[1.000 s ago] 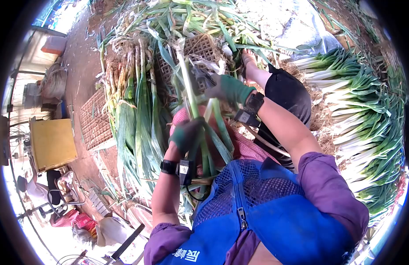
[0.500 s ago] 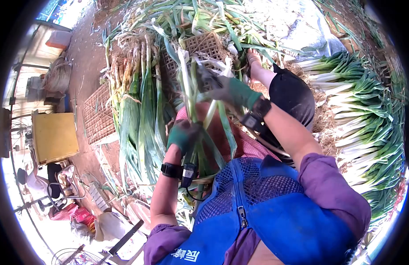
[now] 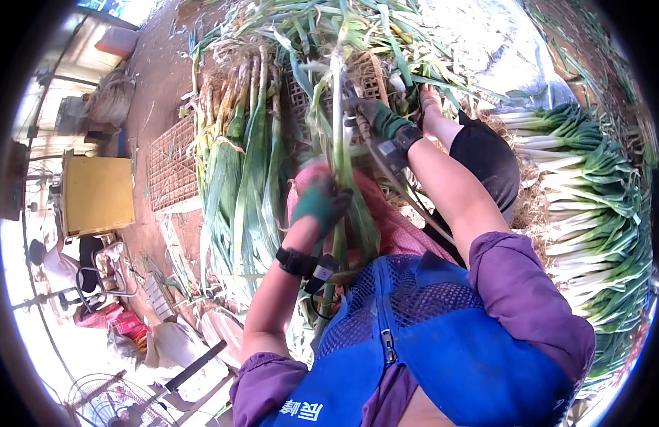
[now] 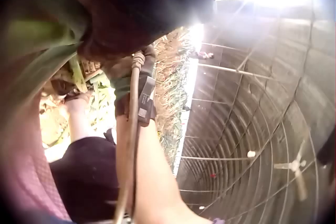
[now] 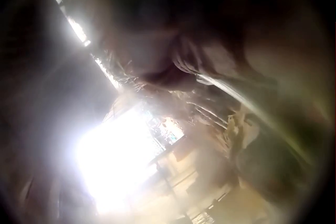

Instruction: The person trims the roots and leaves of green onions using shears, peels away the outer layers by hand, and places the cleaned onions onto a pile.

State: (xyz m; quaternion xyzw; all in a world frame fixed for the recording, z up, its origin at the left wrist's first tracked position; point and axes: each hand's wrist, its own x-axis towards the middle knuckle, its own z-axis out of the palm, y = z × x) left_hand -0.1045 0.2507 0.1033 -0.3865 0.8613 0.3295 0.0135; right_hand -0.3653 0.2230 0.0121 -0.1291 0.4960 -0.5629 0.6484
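In the head view my left hand (image 3: 321, 203), in a green and dark glove, grips a leek (image 3: 336, 99) around its green part. Its white end points away from me, and its leaves hang over my lap. My right hand (image 3: 378, 117), gloved the same way, holds an air gun whose dark nozzle (image 3: 348, 87) lies beside the white stem. A hose (image 4: 131, 150) runs from the gun back along my right forearm in the left wrist view. The right wrist view is blurred, with a pale stalk (image 5: 236, 94) crossing it.
Untrimmed leeks (image 3: 247, 156) lie heaped on the left, near a brown plastic crate (image 3: 173, 167). Cleaned leeks (image 3: 578, 213) form a long row on the right. Leaf scraps (image 3: 301, 32) cover the ground ahead. A pink mesh sack (image 3: 393, 231) lies over my lap.
The leek has swung more upright and a little to the right. The right hand has drawn slightly lower along its far side; the left hand still grips the leaves. The whole view has shifted a little.
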